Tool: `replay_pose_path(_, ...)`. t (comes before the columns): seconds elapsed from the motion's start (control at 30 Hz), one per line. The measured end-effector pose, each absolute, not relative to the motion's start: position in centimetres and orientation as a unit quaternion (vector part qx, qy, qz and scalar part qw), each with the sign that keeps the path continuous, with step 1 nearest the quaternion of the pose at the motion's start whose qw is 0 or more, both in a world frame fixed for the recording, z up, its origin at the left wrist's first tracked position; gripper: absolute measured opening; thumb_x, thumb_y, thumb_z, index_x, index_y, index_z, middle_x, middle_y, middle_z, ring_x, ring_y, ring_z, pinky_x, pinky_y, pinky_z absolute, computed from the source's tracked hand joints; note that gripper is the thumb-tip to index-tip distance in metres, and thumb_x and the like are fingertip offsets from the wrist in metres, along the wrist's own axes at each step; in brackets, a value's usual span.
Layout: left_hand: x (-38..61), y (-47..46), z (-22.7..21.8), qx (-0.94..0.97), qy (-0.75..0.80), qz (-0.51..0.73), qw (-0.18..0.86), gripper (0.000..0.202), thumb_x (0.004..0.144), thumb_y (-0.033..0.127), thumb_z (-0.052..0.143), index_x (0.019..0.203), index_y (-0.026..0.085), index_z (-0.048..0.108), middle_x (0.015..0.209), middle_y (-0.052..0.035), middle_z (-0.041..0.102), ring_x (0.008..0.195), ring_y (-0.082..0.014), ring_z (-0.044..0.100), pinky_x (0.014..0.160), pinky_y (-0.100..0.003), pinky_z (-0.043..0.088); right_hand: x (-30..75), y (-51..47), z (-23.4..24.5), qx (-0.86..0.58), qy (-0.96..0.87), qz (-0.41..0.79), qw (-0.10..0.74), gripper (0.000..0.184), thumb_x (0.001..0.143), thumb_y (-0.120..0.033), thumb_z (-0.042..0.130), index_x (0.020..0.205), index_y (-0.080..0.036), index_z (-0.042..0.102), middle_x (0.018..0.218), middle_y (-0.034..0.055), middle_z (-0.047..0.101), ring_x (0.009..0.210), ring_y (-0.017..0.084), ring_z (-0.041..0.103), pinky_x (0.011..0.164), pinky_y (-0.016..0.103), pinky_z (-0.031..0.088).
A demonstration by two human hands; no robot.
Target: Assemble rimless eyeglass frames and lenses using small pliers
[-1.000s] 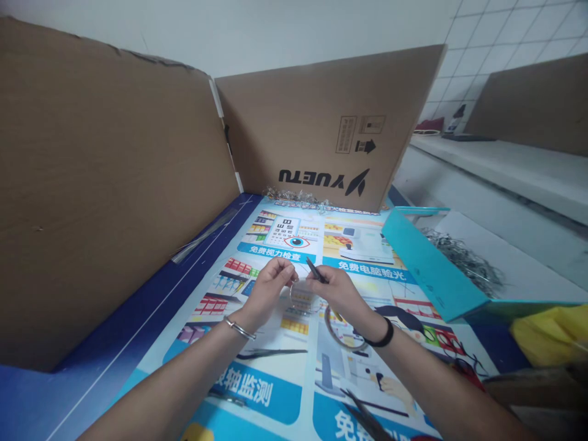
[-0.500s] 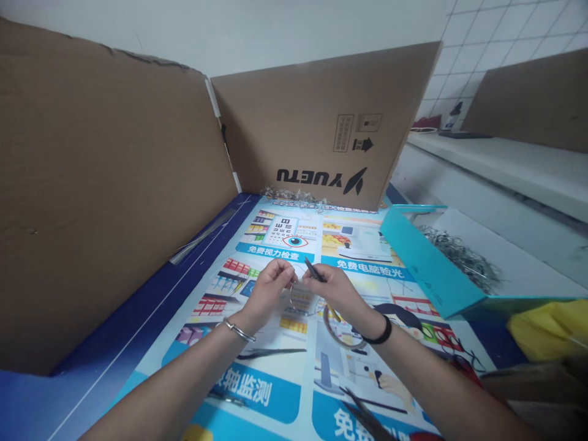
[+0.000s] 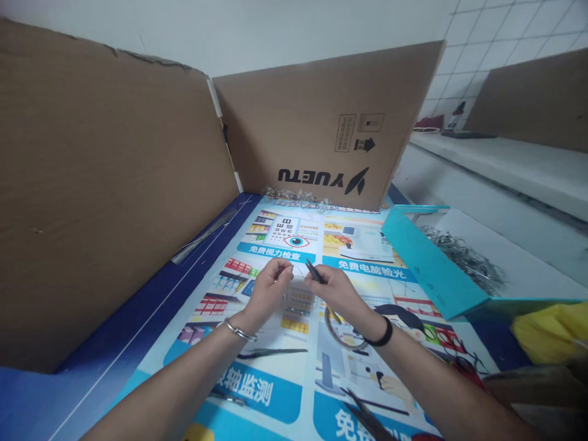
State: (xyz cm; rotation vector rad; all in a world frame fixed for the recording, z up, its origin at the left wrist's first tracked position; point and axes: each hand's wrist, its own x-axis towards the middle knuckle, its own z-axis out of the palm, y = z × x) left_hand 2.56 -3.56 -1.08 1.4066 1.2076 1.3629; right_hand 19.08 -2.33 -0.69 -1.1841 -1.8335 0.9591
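My left hand (image 3: 273, 288) is closed in a pinch on a thin wire (image 3: 301, 271), which bends across the small gap between my hands. My right hand (image 3: 339, 294) is wrapped round pliers (image 3: 314, 271) with dark jaws pointing up and away, and a yellow handle end showing below the palm. The fingertips of that hand also meet the wire. A ring-shaped coil (image 3: 333, 334) lies under my right wrist. Nearer me, a slim dark tool (image 3: 280, 353) rests on the printed sheet, and the dark blades of scissors (image 3: 362, 413) show at the bottom.
Cardboard panels (image 3: 114, 202) stand at the left and back. Small clear, shiny pieces (image 3: 296, 196) are heaped against the back panel. At right, a turquoise box (image 3: 434, 263) holds a tangle of thin wires (image 3: 463, 260), with a yellow bag (image 3: 551, 331) beside it.
My hands have drawn slightly apart, the left one shifting a little left. The wire between them shows a wider bend. The pliers stay in my right hand.
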Motion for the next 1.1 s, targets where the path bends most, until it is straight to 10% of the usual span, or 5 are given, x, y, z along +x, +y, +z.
replay_pose_path(0.53, 2.45, -3.58, -1.23, 0.59, 0.514, 0.508, 0.36, 0.024, 0.078, 0.024, 0.057, 0.098, 0.022, 0.068, 0.081, -0.0019, 0.065, 0.07, -0.0152, 0.055, 0.067, -0.027, 0.042, 18.98, -2.42, -0.99, -0.463, -0.719, 0.378, 0.355, 0.013, 0.074, -0.028, 0.053, 0.066, -0.018, 0.054, 0.058, -0.0048, 0.045, 0.055, 0.01, 0.04, 0.052, 0.022, 0.031)
replay_pose_path(1.1, 2.4, -3.6, -1.55, 0.635, 0.527, 0.483, 0.293, 0.013, 0.086, 0.027, 0.047, 0.078, 0.018, 0.054, 0.067, 0.0031, 0.05, 0.063, -0.0108, 0.046, 0.062, -0.022, 0.037, 18.87, -2.4, -1.05, -0.461, -0.735, 0.36, 0.343, 0.014, 0.074, -0.028, 0.053, 0.065, -0.018, 0.053, 0.058, -0.0045, 0.046, 0.057, 0.011, 0.041, 0.053, 0.022, 0.031)
